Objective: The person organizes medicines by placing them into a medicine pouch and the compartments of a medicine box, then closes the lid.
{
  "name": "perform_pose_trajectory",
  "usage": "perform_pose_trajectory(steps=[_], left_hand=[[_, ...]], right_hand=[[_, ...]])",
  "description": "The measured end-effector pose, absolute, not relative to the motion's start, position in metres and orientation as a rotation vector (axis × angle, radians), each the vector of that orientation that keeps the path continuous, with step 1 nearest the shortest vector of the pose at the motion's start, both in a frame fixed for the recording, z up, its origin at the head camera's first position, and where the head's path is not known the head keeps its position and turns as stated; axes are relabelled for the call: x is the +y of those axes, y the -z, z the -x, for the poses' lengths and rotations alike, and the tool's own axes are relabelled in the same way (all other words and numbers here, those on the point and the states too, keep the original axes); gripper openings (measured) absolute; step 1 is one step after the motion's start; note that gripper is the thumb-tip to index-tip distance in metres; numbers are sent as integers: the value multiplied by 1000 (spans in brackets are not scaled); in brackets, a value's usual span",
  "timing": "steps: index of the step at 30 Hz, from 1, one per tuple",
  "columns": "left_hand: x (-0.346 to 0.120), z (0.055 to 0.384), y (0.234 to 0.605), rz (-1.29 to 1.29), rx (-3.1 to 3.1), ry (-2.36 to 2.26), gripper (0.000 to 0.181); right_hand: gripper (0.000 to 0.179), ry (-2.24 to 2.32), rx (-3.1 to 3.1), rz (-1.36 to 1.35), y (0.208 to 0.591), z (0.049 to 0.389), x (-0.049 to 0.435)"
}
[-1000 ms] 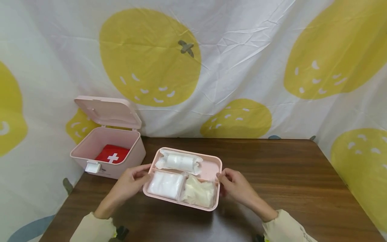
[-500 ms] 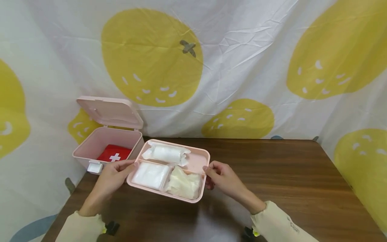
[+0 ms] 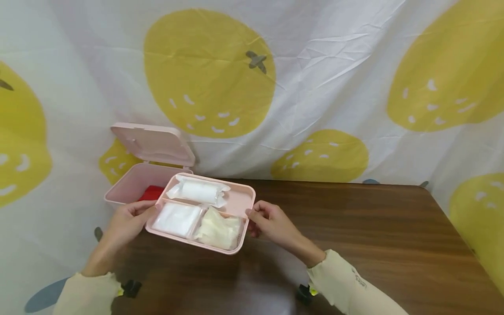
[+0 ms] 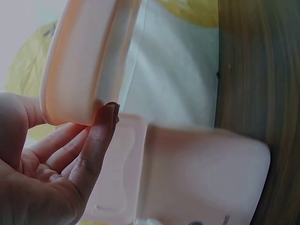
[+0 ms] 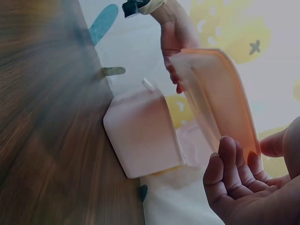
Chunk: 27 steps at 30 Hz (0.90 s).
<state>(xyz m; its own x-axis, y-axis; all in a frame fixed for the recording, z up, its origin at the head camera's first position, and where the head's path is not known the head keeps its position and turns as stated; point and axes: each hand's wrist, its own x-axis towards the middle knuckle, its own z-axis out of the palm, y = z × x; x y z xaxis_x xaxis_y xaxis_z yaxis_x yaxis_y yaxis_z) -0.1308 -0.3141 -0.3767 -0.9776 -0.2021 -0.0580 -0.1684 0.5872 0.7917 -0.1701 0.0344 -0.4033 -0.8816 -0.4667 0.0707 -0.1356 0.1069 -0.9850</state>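
Note:
Both hands hold a pink divided tray (image 3: 241, 200) in the air, slightly tilted. My left hand (image 3: 125, 225) grips its left end, and my right hand (image 3: 275, 225) pinches its right end, thumbs at the rim and fingers beneath. In the tray's long rear compartment lies a wrapped white roll (image 3: 198, 191). A white packet (image 3: 177, 218) fills the front left compartment, a cream-coloured packet (image 3: 218, 228) the front right. Behind the tray's left part stands a pink box (image 3: 130, 183) with its lid (image 3: 153, 143) raised; part of a red pouch (image 3: 151, 192) shows inside.
The brown wooden table (image 3: 354, 236) extends under the tray and off to the right. A white curtain (image 3: 307, 78) printed with yellow fruit hangs right behind the table's back edge. The box sits at the table's left rear.
Both hands have carried the tray leftward and a little up, toward the box. The tray now covers the box's front right part and the white cross on the red pouch.

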Motion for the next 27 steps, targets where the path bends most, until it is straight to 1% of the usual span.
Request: perform_pose_trajectory(steps=[6,12,17,21,27], left_hand=[[-334,135,371,-230,-2675,1409,59],[-361,143,364,-285,-2651,1372,62],[-386,151,363,-292,-2648,1364,63],[-406,159,366,-277,-2634,1423,66],[-433,168,369,-318,-2608,1460,71]], right_hand=[[19,1847,2069,691,401,173,16],[20,1667,2072,884,401,167,11],[14,1527,2071,998,408,165,19],[11,1441,2088,1025,414,164,25],[15,1367,2089,1011,416,160,34]])
